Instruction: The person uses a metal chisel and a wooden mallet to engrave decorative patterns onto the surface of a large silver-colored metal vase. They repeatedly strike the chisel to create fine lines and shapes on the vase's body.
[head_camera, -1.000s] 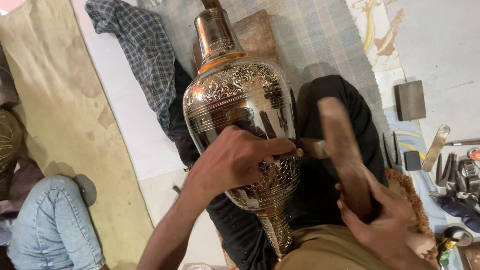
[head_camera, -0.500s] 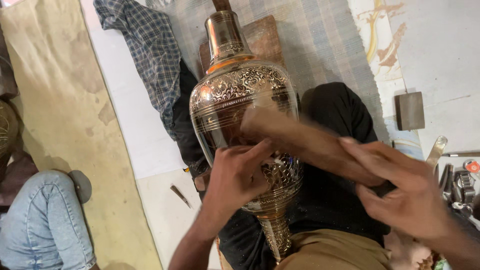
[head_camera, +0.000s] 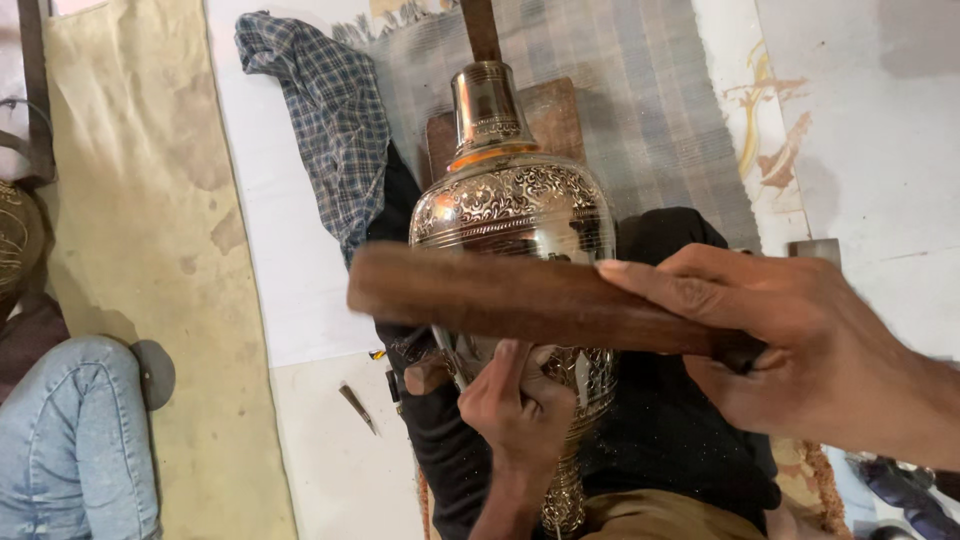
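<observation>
Right hand fingers clamped on wooden mallet; left hand fingers curled together against engraved metal vase.

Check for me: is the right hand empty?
No, the right hand grips a brown wooden stick held across the engraved metal vase.

A floor-level metalcraft workshop: engraved metal vase, wooden mallet, worn mats.
</observation>
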